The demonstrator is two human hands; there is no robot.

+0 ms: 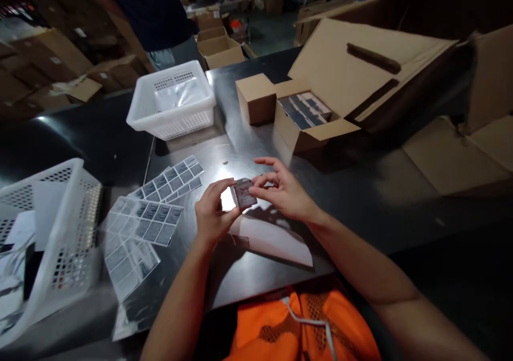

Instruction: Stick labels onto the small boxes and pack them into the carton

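Dim warehouse space surrounds a dark metal table [360, 201]. At centre, the left hand [212, 214] and right hand [280, 190] both pinch a small flat packet [243, 193] between fingertips — held just above the table. At nine o'clock from it lie label sheets [152, 211]; a white basket [172, 102] sits at eleven o'clock, an open carton [308, 120] of packets at one o'clock — another basket [52, 243] far left.
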